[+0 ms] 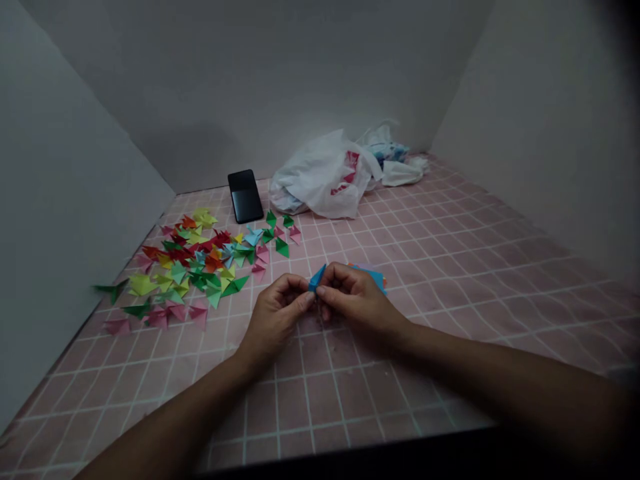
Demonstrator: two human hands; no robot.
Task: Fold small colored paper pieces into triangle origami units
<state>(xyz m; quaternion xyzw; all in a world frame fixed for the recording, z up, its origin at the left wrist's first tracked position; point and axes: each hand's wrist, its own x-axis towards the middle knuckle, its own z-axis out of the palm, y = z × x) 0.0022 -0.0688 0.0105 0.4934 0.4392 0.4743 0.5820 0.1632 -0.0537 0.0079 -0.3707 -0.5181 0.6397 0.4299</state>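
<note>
A small folded piece of blue paper (317, 277) is held up between my two hands, its pointed tip aimed up and to the right. My left hand (278, 308) pinches its lower left side between thumb and fingers. On the other side, my right hand (361, 301) grips it with thumb and curled fingertips, hiding part of the fold. Flat blue paper sheets (376, 277) with some orange edges lie partly hidden behind my right hand. Many folded paper cranes (203, 280) in green, pink, yellow, red, orange and light blue spread over the cloth to the left.
A black phone (245, 197) leans near the back wall. Beside it sits a crumpled white plastic bag (325, 177) with red print, and a patterned bundle with white material (395, 160) lies farther right. The pink checked tablecloth (475, 287) covers the surface, with pale walls on three sides.
</note>
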